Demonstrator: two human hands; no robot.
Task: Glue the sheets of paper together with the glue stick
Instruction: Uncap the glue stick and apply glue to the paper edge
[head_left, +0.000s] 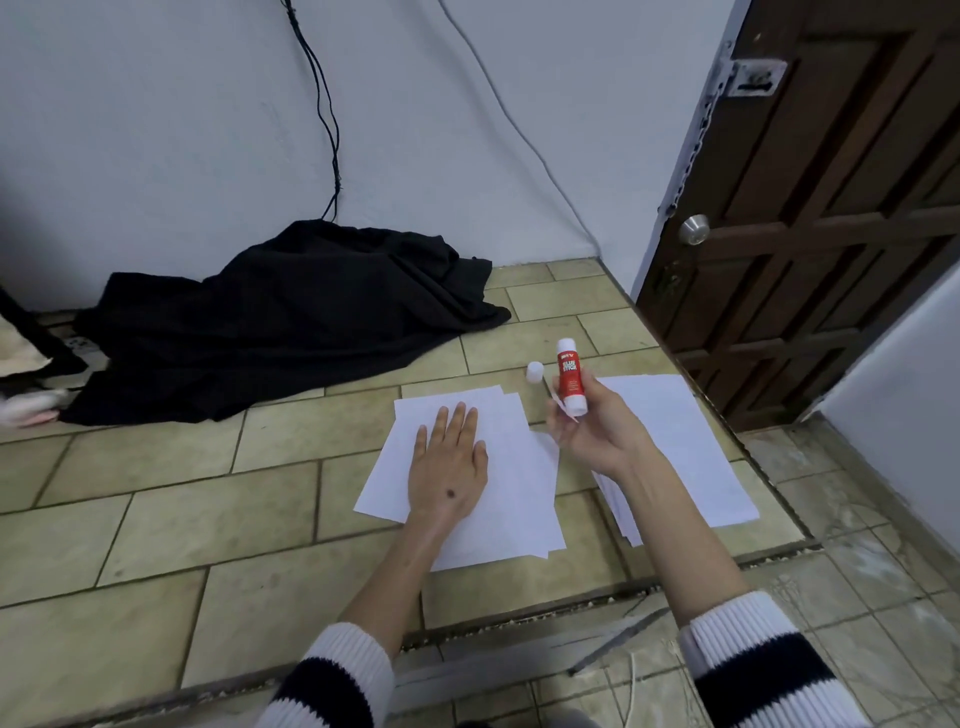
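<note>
The left hand (449, 467) lies flat, fingers spread, pinning the sheets (519, 499) on the floor so they won't slide. At two o'clock, the right hand (597, 431) clamps the uncapped glue stick (570, 376) upright; its cap (535, 372) sits just beyond.

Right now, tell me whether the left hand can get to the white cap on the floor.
Probably yes. The left hand lies flat on the paper stack, holding nothing, and the white cap sits on bare tile just beyond the stack. Only the right hand, with the glue stick, is near.
</note>
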